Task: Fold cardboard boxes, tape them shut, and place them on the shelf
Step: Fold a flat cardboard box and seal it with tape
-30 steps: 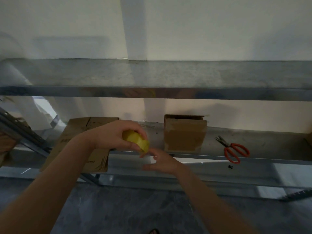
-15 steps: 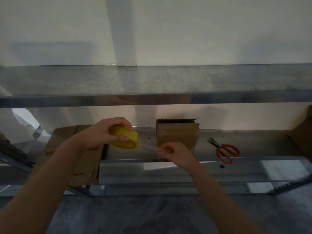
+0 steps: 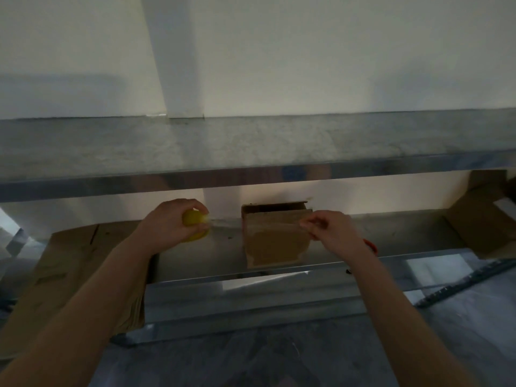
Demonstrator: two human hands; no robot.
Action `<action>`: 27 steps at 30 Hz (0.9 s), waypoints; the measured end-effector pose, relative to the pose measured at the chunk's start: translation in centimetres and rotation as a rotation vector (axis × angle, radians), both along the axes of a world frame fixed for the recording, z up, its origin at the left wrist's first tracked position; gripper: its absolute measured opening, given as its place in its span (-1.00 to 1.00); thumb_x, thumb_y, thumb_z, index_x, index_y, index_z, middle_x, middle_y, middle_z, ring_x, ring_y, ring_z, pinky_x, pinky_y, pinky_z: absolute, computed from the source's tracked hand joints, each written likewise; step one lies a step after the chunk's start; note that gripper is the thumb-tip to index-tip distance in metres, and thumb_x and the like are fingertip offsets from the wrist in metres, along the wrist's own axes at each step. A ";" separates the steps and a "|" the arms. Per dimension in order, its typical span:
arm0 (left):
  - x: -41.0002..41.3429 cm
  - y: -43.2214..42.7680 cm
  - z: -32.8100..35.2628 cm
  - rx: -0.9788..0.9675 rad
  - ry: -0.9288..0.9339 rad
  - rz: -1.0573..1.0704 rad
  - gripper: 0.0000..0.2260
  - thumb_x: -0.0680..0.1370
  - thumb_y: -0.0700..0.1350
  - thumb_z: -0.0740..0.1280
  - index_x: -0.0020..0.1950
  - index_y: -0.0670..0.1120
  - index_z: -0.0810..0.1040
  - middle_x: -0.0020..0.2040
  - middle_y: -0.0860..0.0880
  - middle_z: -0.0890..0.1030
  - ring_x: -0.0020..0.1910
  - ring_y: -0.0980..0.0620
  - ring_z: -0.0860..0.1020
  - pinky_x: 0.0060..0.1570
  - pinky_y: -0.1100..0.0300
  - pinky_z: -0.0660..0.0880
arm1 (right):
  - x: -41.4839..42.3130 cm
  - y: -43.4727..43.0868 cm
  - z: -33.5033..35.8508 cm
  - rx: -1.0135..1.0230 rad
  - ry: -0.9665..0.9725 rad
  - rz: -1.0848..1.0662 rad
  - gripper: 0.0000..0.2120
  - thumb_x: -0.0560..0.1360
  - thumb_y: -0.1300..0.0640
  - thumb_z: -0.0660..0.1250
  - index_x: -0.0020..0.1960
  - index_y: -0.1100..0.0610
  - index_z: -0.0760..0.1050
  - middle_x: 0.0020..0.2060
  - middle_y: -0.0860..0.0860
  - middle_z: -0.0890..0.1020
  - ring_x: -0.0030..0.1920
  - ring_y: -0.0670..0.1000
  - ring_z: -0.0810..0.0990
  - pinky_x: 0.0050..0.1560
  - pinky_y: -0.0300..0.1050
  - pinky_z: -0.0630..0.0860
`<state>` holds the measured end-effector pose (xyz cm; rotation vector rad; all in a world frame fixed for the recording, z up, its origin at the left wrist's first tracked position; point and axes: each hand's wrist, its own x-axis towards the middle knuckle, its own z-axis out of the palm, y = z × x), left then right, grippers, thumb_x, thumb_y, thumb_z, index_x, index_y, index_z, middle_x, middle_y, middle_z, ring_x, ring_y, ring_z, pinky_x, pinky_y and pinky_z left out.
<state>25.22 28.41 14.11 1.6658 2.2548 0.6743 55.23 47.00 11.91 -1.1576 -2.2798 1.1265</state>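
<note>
Plainly, the taping step is in hand. The left hand [image 3: 167,229] is curled round a yellow tape roll [image 3: 194,222], fingers over the top and thumb beneath, holding it in the air in front of the lower shelf [image 3: 405,233]. The right hand [image 3: 332,233] pinches the free end of the tape between thumb and forefinger, its other fingers loosely curled, well to the right of the roll. Between them a clear strip of tape [image 3: 229,222] runs taut and faint, crossing in front of the upper part of the folded box [image 3: 275,244].

That box stands on the lower shelf near its front edge, and its top at the far side looks not fully closed, though the dim light makes this hard to judge. Whether the strip touches the box cannot be told.

To the left, a stack of flat cardboard [image 3: 69,255] lies on the same shelf and overhangs its near edge, unfolded. A red handle of the scissors [image 3: 371,245] shows just behind the right wrist. A second carton [image 3: 485,219] stands at the far right, under the upper shelf [image 3: 251,141].

The next move probably calls for laying the strip along the box's seam, pressing it flat, then freeing the right hand for the scissors without letting the tape fold onto itself.
</note>
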 end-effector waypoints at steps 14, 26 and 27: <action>3.2 7.8 2.1 -0.248 -0.276 0.220 -0.15 0.12 0.41 0.47 0.35 0.15 0.41 0.33 0.06 0.44 0.29 0.00 0.42 0.29 0.10 0.36 | 3.1 8.8 1.4 -0.162 0.118 -0.113 -0.89 0.50 0.14 0.45 0.00 0.00 0.66 -0.19 -0.02 0.71 -0.23 -0.13 0.69 -0.12 -0.37 0.57; 6.8 12.5 0.3 -0.264 -0.651 0.387 -0.52 0.47 0.17 0.39 0.28 -0.08 0.53 0.26 0.00 0.50 0.34 -0.09 0.42 0.34 0.10 0.29 | 5.1 15.4 -1.6 -0.279 0.045 -0.075 -0.97 0.48 0.13 0.47 -0.10 0.09 0.67 -0.19 0.09 0.71 -0.23 -0.03 0.68 -0.10 -0.22 0.60; 6.9 12.5 -0.2 -0.203 -0.582 0.380 -0.64 0.44 0.19 0.42 0.13 0.03 0.61 0.16 0.02 0.58 0.24 -0.05 0.50 0.30 0.11 0.38 | 5.1 15.5 -1.8 -0.260 0.021 -0.062 -0.96 0.48 0.13 0.47 -0.11 0.09 0.67 -0.22 0.09 0.71 -0.27 -0.06 0.67 -0.15 -0.28 0.59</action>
